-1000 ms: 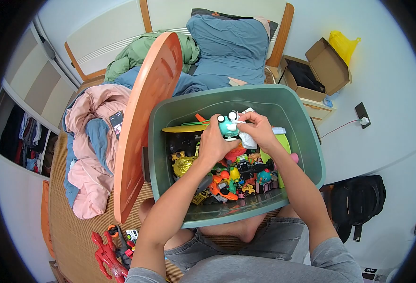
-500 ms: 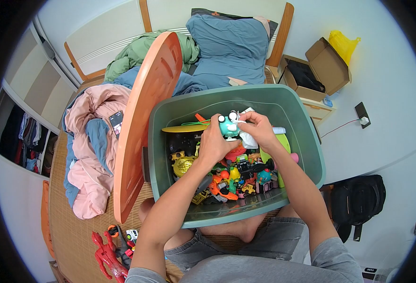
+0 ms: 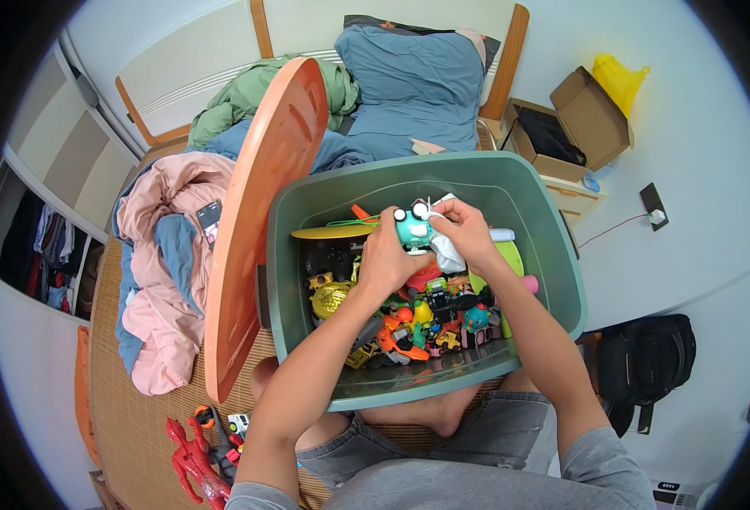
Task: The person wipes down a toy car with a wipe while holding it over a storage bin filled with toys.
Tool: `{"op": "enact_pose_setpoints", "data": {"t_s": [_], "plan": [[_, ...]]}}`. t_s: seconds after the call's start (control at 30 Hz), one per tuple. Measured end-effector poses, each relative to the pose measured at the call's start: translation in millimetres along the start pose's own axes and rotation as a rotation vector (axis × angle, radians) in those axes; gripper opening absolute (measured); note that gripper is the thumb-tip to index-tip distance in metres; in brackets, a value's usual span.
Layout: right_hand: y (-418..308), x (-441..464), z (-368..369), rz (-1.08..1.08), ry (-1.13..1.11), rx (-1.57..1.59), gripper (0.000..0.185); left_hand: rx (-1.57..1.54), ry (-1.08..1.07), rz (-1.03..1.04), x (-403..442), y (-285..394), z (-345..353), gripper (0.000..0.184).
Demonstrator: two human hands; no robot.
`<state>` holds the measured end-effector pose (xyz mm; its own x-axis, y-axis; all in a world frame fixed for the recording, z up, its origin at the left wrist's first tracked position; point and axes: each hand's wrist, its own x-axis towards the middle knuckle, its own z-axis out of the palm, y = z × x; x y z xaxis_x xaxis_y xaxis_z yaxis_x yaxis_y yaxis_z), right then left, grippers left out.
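My left hand (image 3: 385, 259) is closed around a small teal toy with white wheels (image 3: 411, 229), holding it over the green storage bin (image 3: 562, 272). Pinched in my right hand (image 3: 468, 234) is a white wipe or tissue (image 3: 447, 254), pressed against the toy's right side near a wheel. Part of the cloth hangs down below my fingers. Beneath both hands lies a heap of small plastic toys, among them a yellow ball-like toy (image 3: 331, 299), an orange toy (image 3: 402, 340) and a black toy vehicle (image 3: 447, 301).
An orange lid (image 3: 251, 229) stands upright against the bin's left side. A red figure (image 3: 189, 463) and other toys lie on the woven mat (image 3: 137, 442). A phone (image 3: 210, 217) rests on pink bedding. At right are an open cardboard box (image 3: 596, 127) and a black backpack (image 3: 647, 361).
My right hand has shifted slightly against the toy, and the hanging part of the white wipe has moved a little. My left hand keeps its hold on the teal toy.
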<state>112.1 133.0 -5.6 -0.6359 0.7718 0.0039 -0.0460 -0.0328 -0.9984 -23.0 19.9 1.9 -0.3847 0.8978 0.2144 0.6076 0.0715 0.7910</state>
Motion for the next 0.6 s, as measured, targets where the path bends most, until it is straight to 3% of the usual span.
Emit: {"op": "enact_pose_setpoints", "data": {"t_s": [0.37,0.6], "plan": [[-4.3,-3.7,-1.7,-0.028,-0.088,0.036,0.017,0.050,0.030,0.048,-0.2,-4.3,1.9,0.083],[-5.0,-2.3,1.7,0.023,-0.003,0.052,0.016,0.043,0.034,0.058,0.5,-5.7,3.0,0.083]]}}
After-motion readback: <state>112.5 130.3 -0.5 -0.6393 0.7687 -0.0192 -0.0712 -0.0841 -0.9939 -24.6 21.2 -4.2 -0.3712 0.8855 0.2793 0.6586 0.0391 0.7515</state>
